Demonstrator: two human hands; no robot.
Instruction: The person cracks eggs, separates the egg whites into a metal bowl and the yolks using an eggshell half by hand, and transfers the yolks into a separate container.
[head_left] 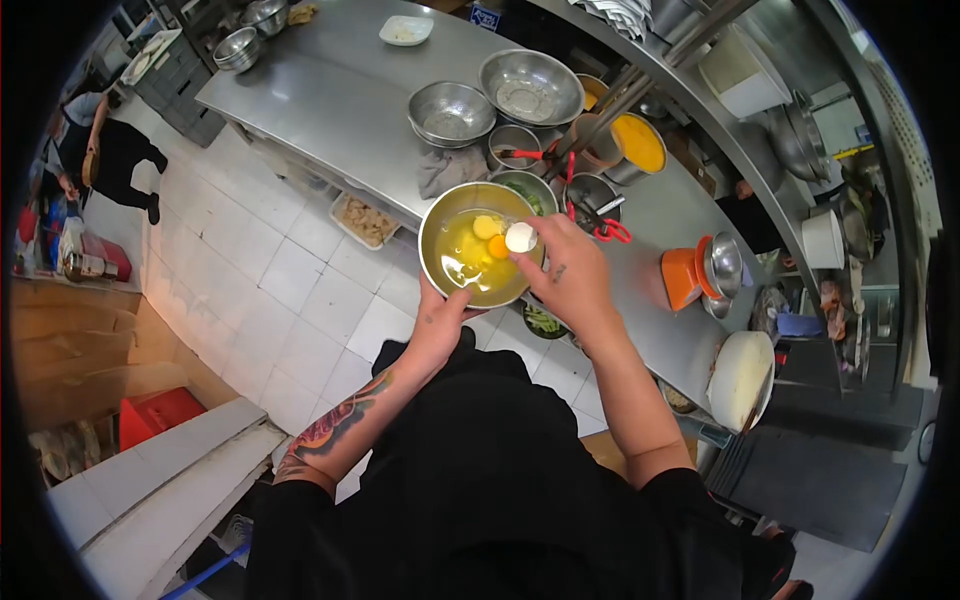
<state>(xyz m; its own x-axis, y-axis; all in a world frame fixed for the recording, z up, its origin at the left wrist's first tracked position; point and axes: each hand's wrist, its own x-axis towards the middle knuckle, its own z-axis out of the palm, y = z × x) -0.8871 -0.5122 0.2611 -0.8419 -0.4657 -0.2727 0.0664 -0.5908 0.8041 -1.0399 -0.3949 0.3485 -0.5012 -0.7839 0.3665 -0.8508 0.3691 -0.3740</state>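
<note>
My left hand (443, 318) is closed on the near rim of a round metal bowl (430, 262), with the thumb over the edge. Clear egg white and a few yolks (486, 228) lie inside it. Over the bowl's right side, the fingers of my right hand (572, 262) grip a white eggshell (520, 237), its hollow side facing up at me. A grey cloth (452, 172) lies on the steel counter just beyond the bowl. Behind the bowl, a smaller container with green contents (522, 186) is partly covered.
The steel counter (330, 85) carries two large metal bowls (450, 112), a pot of orange-yellow liquid (638, 143), red-handled tools (612, 232) and an orange scale (681, 279). A tray of pale pieces (362, 220) sits below. Another person (105, 150) stands at the far left.
</note>
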